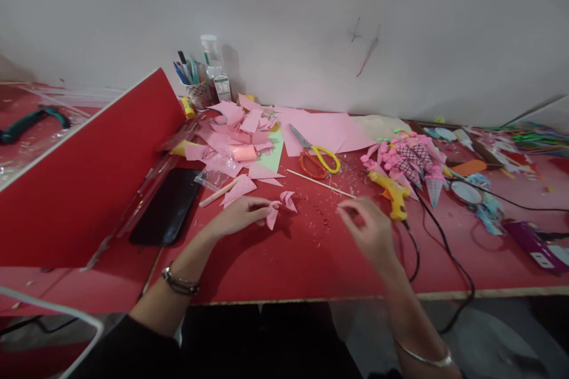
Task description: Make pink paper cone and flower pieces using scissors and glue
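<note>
My left hand [243, 214] pinches a small piece of folded pink paper [272, 215] between thumb and fingers. A second folded pink piece [288, 201] sits just beyond it, and I cannot tell whether the two are joined. Raised over the red table, my right hand [367, 230] has its fingers curled and its thumb drawn close to them. Anything between those fingertips is too small to make out. A thin wooden stick [320, 183] lies just past the right fingertips. To the right of that hand is a yellow glue gun [393, 192].
Scissors [320, 157] with red and yellow handles lie behind the stick. Pink paper scraps [242, 124] pile up at the back. A black phone [166, 207] and a leaning red board [102, 177] stand left. Pink cones [415, 157] and black cables [448, 254] occupy the right.
</note>
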A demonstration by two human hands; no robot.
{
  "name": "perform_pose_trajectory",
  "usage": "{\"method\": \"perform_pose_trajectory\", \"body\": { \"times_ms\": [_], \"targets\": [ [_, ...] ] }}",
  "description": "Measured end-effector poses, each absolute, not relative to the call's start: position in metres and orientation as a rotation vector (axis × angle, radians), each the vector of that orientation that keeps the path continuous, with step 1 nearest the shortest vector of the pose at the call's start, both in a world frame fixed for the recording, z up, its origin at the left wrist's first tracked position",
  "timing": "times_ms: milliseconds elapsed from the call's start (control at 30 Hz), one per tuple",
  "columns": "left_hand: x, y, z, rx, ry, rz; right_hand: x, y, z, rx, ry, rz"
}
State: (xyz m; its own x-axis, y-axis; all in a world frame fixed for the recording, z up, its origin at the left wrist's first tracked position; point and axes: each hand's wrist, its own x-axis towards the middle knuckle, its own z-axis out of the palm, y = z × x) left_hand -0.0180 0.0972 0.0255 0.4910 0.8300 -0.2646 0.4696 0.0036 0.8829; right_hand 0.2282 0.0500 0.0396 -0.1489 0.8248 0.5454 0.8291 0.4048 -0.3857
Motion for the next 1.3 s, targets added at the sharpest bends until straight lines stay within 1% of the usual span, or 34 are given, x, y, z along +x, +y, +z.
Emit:
{"method": "perform_pose_trajectory", "body": {
  "times_ms": [133, 200, 267, 367, 400, 500, 533, 567, 633, 867, 1067, 1300],
  "targets": [
    [-0.018, 0.097, 0.025, 1.641, 1.044, 0.366, 0.188, 0.073, 0.047, -1.058, -2.303, 0.159],
    [-0.019, 0.097, 0.025, 1.637, 1.019, 0.360, 0.175, 0.080, 0.049, -0.963, -2.399, 0.212],
    [-0.020, 0.097, 0.025, 1.651, 1.030, 0.360, 0.173, 0.082, 0.049, -0.968, -2.405, 0.269],
    [-0.021, 0.098, 0.025, 1.690, 1.117, 0.369, 0.195, 0.077, 0.049, -1.331, -2.180, 0.237],
    [-0.021, 0.098, 0.025, 1.698, 1.135, 0.363, 0.209, 0.074, 0.049, -1.588, -2.008, 0.129],
    [-0.019, 0.099, 0.026, 1.707, 1.146, 0.330, 0.260, 0.066, 0.043, -1.922, -1.659, -0.115],
    [-0.018, 0.099, 0.026, 1.705, 1.145, 0.321, 0.277, 0.065, 0.040, -2.131, -1.496, -0.214],
    [-0.018, 0.099, 0.026, 1.699, 1.147, 0.314, 0.292, 0.065, 0.036, -2.298, -1.382, -0.207],
    [-0.017, 0.098, 0.027, 1.675, 1.154, 0.310, 0.315, 0.067, 0.026, -2.409, -1.326, -0.079],
    [-0.018, 0.098, 0.024, 1.615, 1.153, 0.352, 0.341, 0.077, 0.000, -2.290, -1.273, 0.046],
    [-0.017, 0.098, 0.024, 1.566, 1.172, 0.385, 0.337, 0.080, -0.001, -2.108, -1.341, -0.081],
    [-0.018, 0.097, 0.023, 1.559, 1.170, 0.373, 0.324, 0.077, -0.008, -2.035, -1.629, -0.150]
  ]
}}
